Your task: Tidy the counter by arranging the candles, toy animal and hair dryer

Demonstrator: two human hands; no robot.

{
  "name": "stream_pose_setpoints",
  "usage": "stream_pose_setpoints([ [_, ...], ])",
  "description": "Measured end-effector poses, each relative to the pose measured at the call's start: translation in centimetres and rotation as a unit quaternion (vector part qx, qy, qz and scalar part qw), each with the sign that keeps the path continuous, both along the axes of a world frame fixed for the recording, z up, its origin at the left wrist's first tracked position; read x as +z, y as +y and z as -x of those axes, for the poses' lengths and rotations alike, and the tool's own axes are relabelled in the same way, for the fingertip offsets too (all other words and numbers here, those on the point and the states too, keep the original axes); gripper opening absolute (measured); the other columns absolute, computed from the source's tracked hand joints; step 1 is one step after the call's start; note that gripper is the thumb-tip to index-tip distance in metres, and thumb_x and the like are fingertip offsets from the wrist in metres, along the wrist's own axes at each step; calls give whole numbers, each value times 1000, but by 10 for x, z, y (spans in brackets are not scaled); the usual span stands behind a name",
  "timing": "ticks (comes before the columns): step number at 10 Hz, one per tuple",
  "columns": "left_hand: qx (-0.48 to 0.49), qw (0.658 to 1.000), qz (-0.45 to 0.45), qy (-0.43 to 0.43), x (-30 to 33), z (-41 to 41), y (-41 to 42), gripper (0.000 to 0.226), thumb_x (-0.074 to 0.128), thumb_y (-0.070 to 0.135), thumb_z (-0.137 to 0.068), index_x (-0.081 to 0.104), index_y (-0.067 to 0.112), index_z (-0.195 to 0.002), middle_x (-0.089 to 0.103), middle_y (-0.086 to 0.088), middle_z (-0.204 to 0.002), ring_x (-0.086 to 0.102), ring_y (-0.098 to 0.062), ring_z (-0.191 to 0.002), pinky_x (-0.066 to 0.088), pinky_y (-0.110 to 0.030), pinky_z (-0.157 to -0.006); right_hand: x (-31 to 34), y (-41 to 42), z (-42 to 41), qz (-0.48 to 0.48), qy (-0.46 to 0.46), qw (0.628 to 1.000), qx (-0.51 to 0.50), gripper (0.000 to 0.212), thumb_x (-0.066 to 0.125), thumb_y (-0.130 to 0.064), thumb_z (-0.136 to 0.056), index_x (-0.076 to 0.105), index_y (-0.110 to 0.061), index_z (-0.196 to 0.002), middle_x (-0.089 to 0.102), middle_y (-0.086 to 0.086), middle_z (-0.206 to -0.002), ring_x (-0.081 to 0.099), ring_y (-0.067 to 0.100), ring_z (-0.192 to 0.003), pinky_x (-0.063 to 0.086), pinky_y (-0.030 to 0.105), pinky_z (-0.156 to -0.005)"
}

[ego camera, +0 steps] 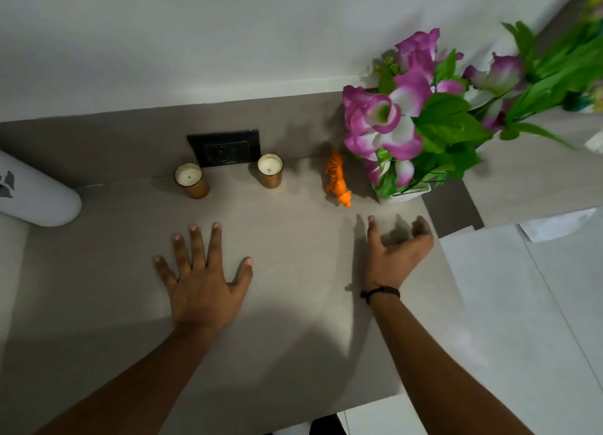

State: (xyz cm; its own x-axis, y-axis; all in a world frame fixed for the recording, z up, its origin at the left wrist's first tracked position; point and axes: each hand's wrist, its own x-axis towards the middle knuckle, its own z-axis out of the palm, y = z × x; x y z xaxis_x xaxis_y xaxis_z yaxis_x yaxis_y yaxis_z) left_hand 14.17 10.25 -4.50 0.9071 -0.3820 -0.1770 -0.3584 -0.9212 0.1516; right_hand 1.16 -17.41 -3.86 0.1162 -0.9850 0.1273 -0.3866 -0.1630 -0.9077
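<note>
**Both hands empty, candles and tiger lined up at the back**

At the far left we see a white rounded thing lying on the worktop. It has a dark mark on it, but we cannot read it. We think it could be the hair dryer, but we cannot tell for sure.

Next comes our left hand. It is flat over the worktop with the fingers spread wide. Its grip is open and holds nothing.

Behind it, near the wall, stands the first candle. It is upright in a gold-brown glass. Just behind and to the right is a black wall socket. The little marks on it are too small to read. The second candle stands upright on the other side of the socket.

Then we see the orange toy tiger, lying close to a white pot of purple flowers.

Our right hand is near the tiger but not touching it. Its grip is open too, fingers loosely curled, and empty.

We think the job is mostly done. The candles and tiger sit in a row at the back. What may be left is the white thing on the left.
</note>
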Motion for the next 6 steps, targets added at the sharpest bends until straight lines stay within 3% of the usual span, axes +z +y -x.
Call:
stream_pose_setpoints([
  [1,-3,1000,-11,-5,0,0,-1,94,3,86,-95,-14,36,-173,-5,-10,-185,-6,-40,-170,-2,-72,-133,11,-39,-4,-35,9,999,37,108,96,-36,-75,34,-1,-157,45,14,-153,44,26,-144,35,41,-123],
  [2,-4,1000,-3,-4,0,1,-1,94,7,85,-96,-11,35,-174,-2,-10,-185,-4,-41,-170,-2,-73,-133,10,-56,-21,-25,-2,998,57,95,94,-32,-74,44,-7,-150,57,6,-143,55,20,-134,44,32,-115],
  [3,-11,1000,-12,1,1,0,-1,95,5,86,-95,-11,35,-174,-3,-10,-185,-6,-40,-170,-4,-72,-132,5,-62,-30,-16,-9,999,43,77,90,-31,-72,54,-8,-135,67,-1,-122,64,13,-111,54,29,-98],
  [4,-14,1000,-24,3,0,0,-1,95,4,86,-95,-13,35,-173,-4,-10,-185,-7,-39,-170,-6,-71,-132,-2,-64,-31,-16,-11,999,38,74,89,-34,-70,55,-9,-131,69,0,-120,66,10,-108,54,26,-94],
  [5,-17,1000,-24,-1,1,-1,-1,95,7,86,-96,-10,35,-174,-2,-10,-185,-5,-40,-171,-5,-72,-132,3,-64,-32,-19,-11,999,43,81,90,-37,-70,53,-10,-138,68,0,-127,65,11,-116,52,28,-100],
  [6,-22,1000,-17,-10,-1,-1,-1,96,14,85,-97,-3,32,-175,5,-13,-185,0,-41,-170,-2,-71,-133,2,-56,-27,-35,-31,998,51,111,96,-35,-71,33,-9,-159,53,6,-151,50,16,-140,38,21,-117],
])
